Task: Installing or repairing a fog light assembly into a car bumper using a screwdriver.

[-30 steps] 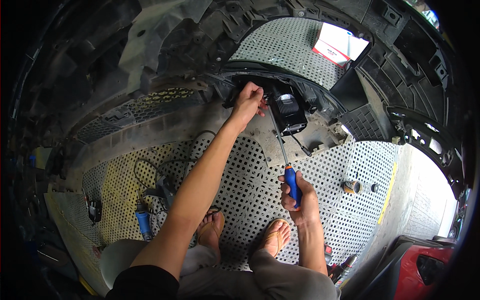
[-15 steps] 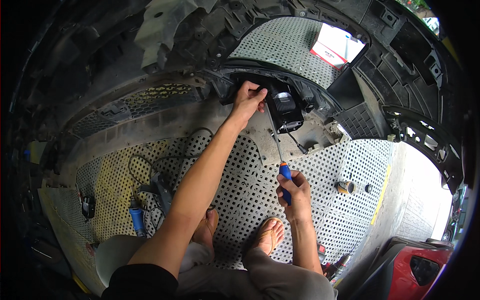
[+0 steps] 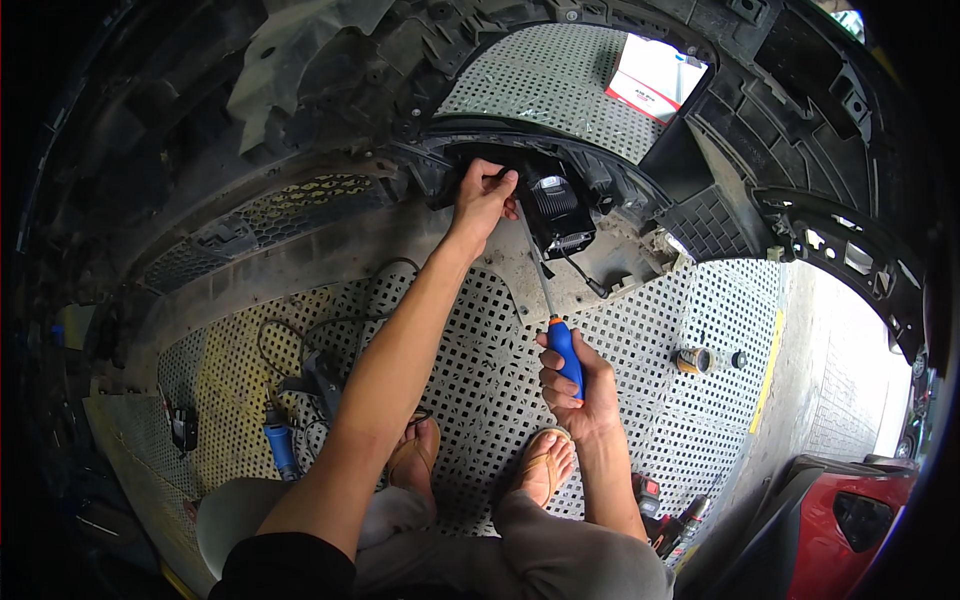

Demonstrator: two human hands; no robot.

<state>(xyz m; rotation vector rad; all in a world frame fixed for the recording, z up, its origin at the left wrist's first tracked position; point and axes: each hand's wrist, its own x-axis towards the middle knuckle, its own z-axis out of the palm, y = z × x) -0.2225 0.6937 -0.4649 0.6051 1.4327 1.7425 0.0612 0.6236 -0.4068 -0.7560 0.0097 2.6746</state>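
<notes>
My right hand (image 3: 588,388) is closed round the blue handle of a long screwdriver (image 3: 564,352). Its thin metal shaft slants up and left to my left hand. The fingers of my left hand (image 3: 482,205) are bent and pressed together by the shaft's upper end; what they pinch there is hidden. Just right of them sits a black finned lamp-like unit (image 3: 560,212), with a short black cable (image 3: 585,272) hanging from its lower end. It lies against the inner side of a large black car bumper (image 3: 400,120), where the screwdriver's tip cannot be seen.
Beyond the bumper opening a white and red box (image 3: 652,80) stands on the perforated floor mat (image 3: 680,320). A can (image 3: 694,360) lies at right. Near my feet are a blue-bodied power tool (image 3: 281,447), a drill (image 3: 680,525) and a looped cable (image 3: 300,322). A red car part (image 3: 845,545) is lower right.
My right hand has shifted its grip, its fingers now wrapped differently round the handle. The whole view has moved slightly; my left hand stays by the unit.
</notes>
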